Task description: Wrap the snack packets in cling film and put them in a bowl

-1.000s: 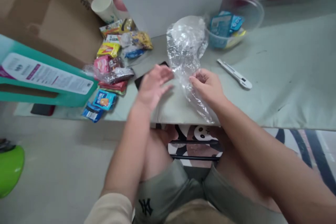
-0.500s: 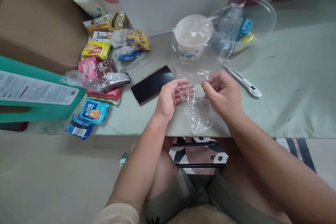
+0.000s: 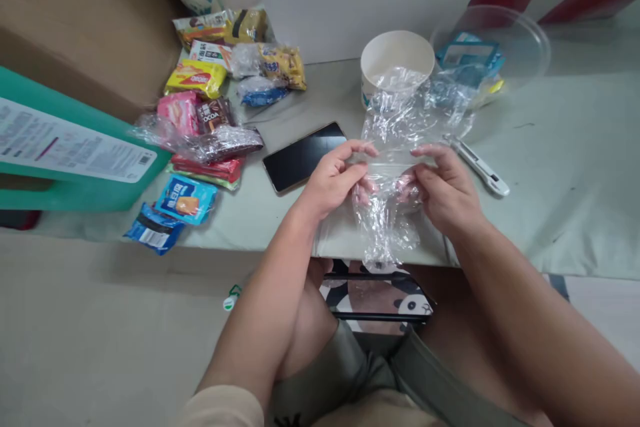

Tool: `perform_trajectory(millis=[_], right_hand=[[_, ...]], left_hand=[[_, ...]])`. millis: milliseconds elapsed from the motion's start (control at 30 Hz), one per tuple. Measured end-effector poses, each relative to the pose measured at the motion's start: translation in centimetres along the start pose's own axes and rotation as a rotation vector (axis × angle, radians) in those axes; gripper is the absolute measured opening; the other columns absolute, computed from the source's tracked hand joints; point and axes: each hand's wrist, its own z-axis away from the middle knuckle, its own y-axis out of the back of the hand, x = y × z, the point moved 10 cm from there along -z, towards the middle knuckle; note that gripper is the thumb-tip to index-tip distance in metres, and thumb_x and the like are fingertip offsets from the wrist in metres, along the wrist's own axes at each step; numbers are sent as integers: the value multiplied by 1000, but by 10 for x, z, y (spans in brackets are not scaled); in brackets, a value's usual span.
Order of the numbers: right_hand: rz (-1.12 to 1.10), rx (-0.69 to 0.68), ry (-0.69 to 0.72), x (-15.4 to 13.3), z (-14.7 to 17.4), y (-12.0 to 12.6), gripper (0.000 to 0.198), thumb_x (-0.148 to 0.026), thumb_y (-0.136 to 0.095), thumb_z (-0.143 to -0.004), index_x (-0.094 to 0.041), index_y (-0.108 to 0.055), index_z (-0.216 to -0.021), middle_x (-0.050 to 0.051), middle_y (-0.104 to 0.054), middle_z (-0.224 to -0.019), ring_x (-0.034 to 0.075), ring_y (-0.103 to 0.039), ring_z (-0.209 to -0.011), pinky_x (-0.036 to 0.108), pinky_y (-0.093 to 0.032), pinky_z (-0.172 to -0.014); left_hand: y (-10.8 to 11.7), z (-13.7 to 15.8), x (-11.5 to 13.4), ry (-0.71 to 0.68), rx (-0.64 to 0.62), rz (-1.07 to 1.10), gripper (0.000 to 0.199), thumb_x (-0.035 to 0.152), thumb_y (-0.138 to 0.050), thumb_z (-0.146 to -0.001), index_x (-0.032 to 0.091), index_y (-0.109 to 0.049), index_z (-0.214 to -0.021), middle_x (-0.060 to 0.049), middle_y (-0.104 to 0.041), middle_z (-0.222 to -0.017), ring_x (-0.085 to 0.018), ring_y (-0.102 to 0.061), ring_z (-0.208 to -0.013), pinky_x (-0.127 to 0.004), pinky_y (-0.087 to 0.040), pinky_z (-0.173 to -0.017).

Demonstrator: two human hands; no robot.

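While the left grip [image 3: 330, 181] and the right grip [image 3: 447, 190] both pinch the clear plastic bag [image 3: 391, 165], its band is stretched between them: three o'clock from the left, nine o'clock from the right. Its crumpled part reaches toward twelve o'clock, partly hiding the white bowl [image 3: 397, 52]; the other end hangs at six o'clock, by the near edge of the tabletop [image 3: 570, 173].

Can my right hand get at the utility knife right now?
Probably yes: the utility knife lies just beyond your right hand, its near end uncovered, though that hand would likely have to release the clear plastic film first.
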Motion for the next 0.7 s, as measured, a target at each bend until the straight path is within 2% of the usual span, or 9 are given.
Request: perform_trajectory(millis=[67, 133, 233, 333, 400, 433, 533, 633, 700], right_hand=[[-70, 18, 10, 0, 1, 4, 18, -46, -60, -93, -32, -58, -104, -3, -65, -76, 16, -62, -54, 32, -51, -53], [-143, 12, 9, -1, 1, 7, 23, -49, -68, -85, -28, -58, -86, -2, -63, -74, 17, -63, -58, 33, -53, -57], [-184, -24, 24, -5, 0, 10, 31, -52, -73, -77, -26, -59, -70, 1, -65, -76, 21, -65, -68, 38, -56, -67], [-118, -24, 35, -6, -1, 17, 51, -69, -52, -88, -26, -63, -64, 8, -68, -76, 27, -68, -80, 47, -57, -80], [-67, 13, -29, 1, -1, 22, 67, -77, -37, -92, -25, -63, -59, 11, -67, -73, 28, -68, -81, 47, -56, -81], [-37, 46, -74, 6, -1, 25, 68, -78, -37, -92, -24, -63, -58, 11, -67, -71, 27, -67, -77, 45, -55, -77], [77, 96, -138, 10, 1, 28, 50, -66, -64, -86, -22, -65, -62, 8, -68, -74, 21, -62, -70, 37, -52, -66], [117, 29, -61, 3, 1, 19, 28, -47, -78, -79, -22, -68, -84, 5, -70, -92, 18, -62, -75, 31, -51, -65], [113, 4, 28, -1, 0, 15, 41, -42, -78, -78, -25, -63, -112, 6, -68, -112, 17, -65, -83, 30, -54, -68]], left_hand=[[-4, 0, 3, -10, -30, 79, 13, 29, -63, -85, 24, -67, -96, 3, -67, -63, -11, -60, -49, -25, -47, -50], [-6, -2, 2, -1, -58, 129, 7, 26, -63, -81, 21, -68, -82, 1, -68, -67, -11, -63, -55, -25, -49, -54], [-5, -8, -1, -11, -50, 126, 15, 28, -62, -79, 19, -69, -70, -2, -69, -70, -12, -63, -61, -26, -52, -60], [4, -13, 2, -102, 70, -39, 40, 46, -60, -88, 19, -69, -61, -4, -67, -63, -13, -60, -60, -28, -50, -62], [9, -13, 8, -171, 176, -192, 51, 55, -60, -90, 19, -67, -54, -4, -64, -58, -13, -58, -59, -29, -48, -64], [10, -12, 12, -202, 222, -261, 52, 55, -62, -90, 19, -65, -52, -3, -63, -56, -13, -57, -59, -30, -47, -64], [9, -10, 20, -263, 290, -360, 40, 45, -72, -83, 20, -61, -54, -1, -61, -58, -13, -56, -62, -30, -45, -64], [7, -11, 18, -252, 274, -295, 16, 28, -77, -72, 19, -64, -72, -1, -68, -77, -13, -61, -72, -27, -48, -68], [4, -12, 13, -213, 226, -185, 27, 21, -76, -66, 20, -63, -90, -4, -70, -100, -15, -67, -84, -26, -51, -70]])
